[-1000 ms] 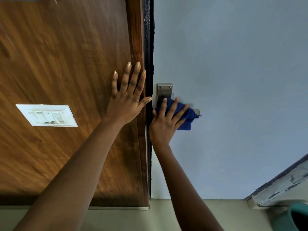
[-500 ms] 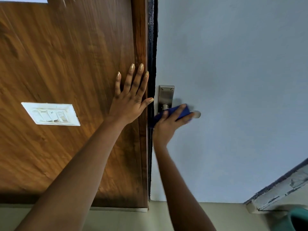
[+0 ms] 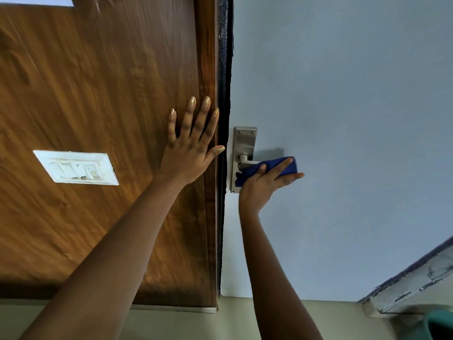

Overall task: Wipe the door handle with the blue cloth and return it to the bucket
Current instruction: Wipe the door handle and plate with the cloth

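A steel lever door handle [image 3: 244,160] on a long backplate sits at the left edge of the pale blue door [image 3: 343,119]. My right hand [image 3: 262,185] grips the blue cloth [image 3: 274,166] wrapped around the lever from below, so most of the lever is hidden. My left hand [image 3: 191,148] lies flat with fingers spread on the brown wooden panel [image 3: 98,94], just left of the door edge. The green bucket [image 3: 441,325] shows only as a rim at the bottom right corner.
A white switch plate [image 3: 76,168] is set in the wooden panel at the left. A chipped grey ledge [image 3: 411,288] juts in at the lower right above the bucket. Beige floor [image 3: 196,325] runs along the bottom.
My right hand has slid the blue cloth rightward along the lever to its tip, uncovering the lever's base. The left hand has stayed flat on the wood.
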